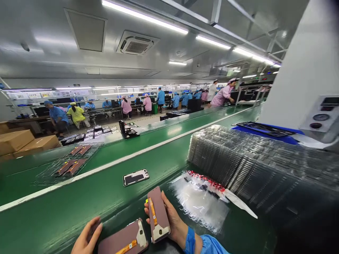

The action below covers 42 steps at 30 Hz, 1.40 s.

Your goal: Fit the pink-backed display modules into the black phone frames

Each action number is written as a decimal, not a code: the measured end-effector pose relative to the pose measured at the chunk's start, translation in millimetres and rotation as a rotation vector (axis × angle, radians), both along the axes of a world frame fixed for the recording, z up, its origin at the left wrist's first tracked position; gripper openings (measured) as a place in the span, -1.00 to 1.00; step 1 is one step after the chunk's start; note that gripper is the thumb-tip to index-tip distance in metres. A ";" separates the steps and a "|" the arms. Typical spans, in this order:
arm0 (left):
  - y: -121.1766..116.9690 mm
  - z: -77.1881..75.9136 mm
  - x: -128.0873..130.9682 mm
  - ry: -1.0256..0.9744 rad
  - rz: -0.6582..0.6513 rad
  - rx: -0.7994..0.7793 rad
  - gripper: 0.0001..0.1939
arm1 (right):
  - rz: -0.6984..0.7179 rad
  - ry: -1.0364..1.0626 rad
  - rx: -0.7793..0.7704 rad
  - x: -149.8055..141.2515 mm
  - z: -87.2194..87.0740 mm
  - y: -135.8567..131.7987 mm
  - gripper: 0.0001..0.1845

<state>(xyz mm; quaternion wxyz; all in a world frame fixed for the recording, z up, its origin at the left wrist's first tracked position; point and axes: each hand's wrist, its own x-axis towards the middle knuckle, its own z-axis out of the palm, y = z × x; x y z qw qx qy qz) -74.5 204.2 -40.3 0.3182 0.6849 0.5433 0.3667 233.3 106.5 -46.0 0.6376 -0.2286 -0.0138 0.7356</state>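
Observation:
My right hand [175, 219] is closed around a phone screen panel [160, 206], its brown back facing me and an orange flex cable running along it. A second phone screen panel [113, 242] lies just left of it at the bottom edge, partly cut off by the frame. My left hand [87, 237] is beside that second panel, fingers curved and apart, holding nothing I can see. On the green belt ahead lies a phone frame [145, 174], black and white inside.
A fan of clear plastic bags [201, 206] with red tabs lies to the right. Behind it stand stacked clear trays [225, 155] and a blue tray [238, 129]. Across the white divider [111, 162], a clear tray [91, 155] holds several brown panels. Co-workers sit farther back.

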 end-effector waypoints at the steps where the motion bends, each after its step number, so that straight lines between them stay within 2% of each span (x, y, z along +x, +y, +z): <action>1: 8.3 8.5 8.6 0.028 -0.042 0.017 -0.43 | -0.011 0.001 0.001 0.6 -0.7 -1.0 -0.32; 3: 28.5 20.3 29.1 0.093 -0.119 0.011 -0.41 | -0.025 0.007 0.001 2.0 -2.3 -2.9 -0.37; 5: 52.8 24.6 50.9 0.138 -0.152 0.010 -0.40 | -0.021 0.014 -0.007 3.4 -3.0 -4.4 -0.40; 11: 123.1 15.7 97.9 0.337 -0.266 0.045 -0.26 | 0.007 0.032 -0.029 5.4 1.4 -9.1 -0.44; 14: 138.7 8.2 103.1 0.417 -0.298 0.050 -0.35 | 0.019 0.048 -0.052 5.7 3.9 -10.7 -0.40; 17: 138.0 1.7 97.4 0.441 -0.314 0.072 -0.44 | 0.033 0.062 -0.066 5.9 4.7 -10.6 -0.39; 20: 125.8 2.0 86.3 0.382 -0.306 0.137 -0.45 | 0.039 0.042 -0.052 6.2 4.2 -9.8 -0.39; 22: 113.9 7.3 76.9 0.307 -0.243 0.178 -0.46 | 0.038 0.027 -0.043 6.7 4.0 -9.6 -0.40; 28: 68.4 32.7 31.9 -0.042 0.093 0.264 -0.54 | 0.027 -0.028 -0.016 8.2 6.1 -12.9 -0.43; 32: 36.0 44.9 -7.6 -0.368 0.348 0.256 -0.42 | 0.018 -0.072 -0.004 6.6 9.6 -18.4 -0.44; 34: 19.2 50.5 -24.9 -0.555 0.429 0.226 -0.34 | 0.022 -0.093 0.001 5.1 12.6 -22.1 -0.43; 38: -21.9 60.1 -45.1 -0.871 0.432 0.124 -0.38 | 0.047 -0.132 0.009 1.6 22.4 -32.1 -0.45; 42: -74.5 57.4 -41.8 -1.028 0.384 0.031 -0.34 | 0.081 -0.176 0.030 -3.3 39.0 -45.1 -0.52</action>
